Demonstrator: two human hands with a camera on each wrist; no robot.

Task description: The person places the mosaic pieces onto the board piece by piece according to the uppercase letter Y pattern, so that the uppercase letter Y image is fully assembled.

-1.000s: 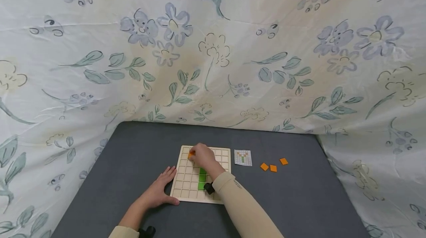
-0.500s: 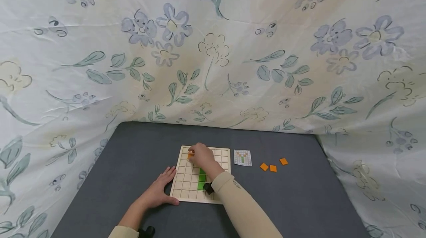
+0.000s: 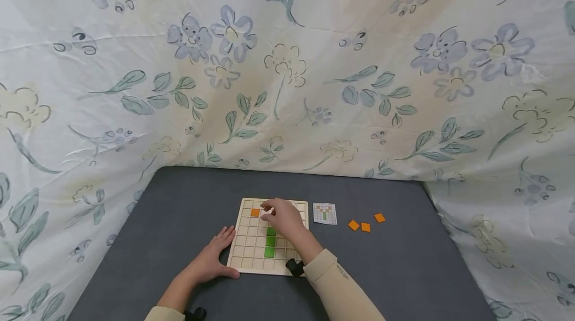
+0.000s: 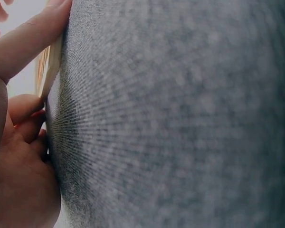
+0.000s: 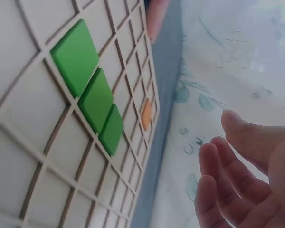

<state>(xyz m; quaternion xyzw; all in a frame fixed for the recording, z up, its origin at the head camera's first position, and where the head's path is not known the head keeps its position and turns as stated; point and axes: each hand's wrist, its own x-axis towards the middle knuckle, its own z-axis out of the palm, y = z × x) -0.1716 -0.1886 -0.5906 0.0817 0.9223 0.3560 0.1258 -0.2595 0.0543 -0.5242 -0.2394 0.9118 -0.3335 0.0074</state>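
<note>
A light wooden grid board (image 3: 246, 250) lies on the table. Three green square tiles (image 5: 99, 99) sit in a column of its cells, and one orange tile (image 3: 254, 212) lies in a cell near the far left corner. My left hand (image 3: 210, 257) rests at the board's left edge, thumb by the near corner and fingers along the side; the left wrist view shows the thumb (image 4: 33, 40) against the board's edge. Above the board hovers my right hand (image 3: 287, 220), fingers loosely bent, with nothing between thumb and fingertips in the right wrist view.
To the right of the board lies a small printed pattern card (image 3: 325, 213). Several loose orange tiles (image 3: 366, 227) are scattered farther right on the dark grey table (image 3: 386, 271). A floral curtain (image 3: 287, 86) hangs behind and around the table.
My right hand has let go of the orange tile, which now lies in its cell, and has drawn back to the right. The left hand stays at the board's edge.
</note>
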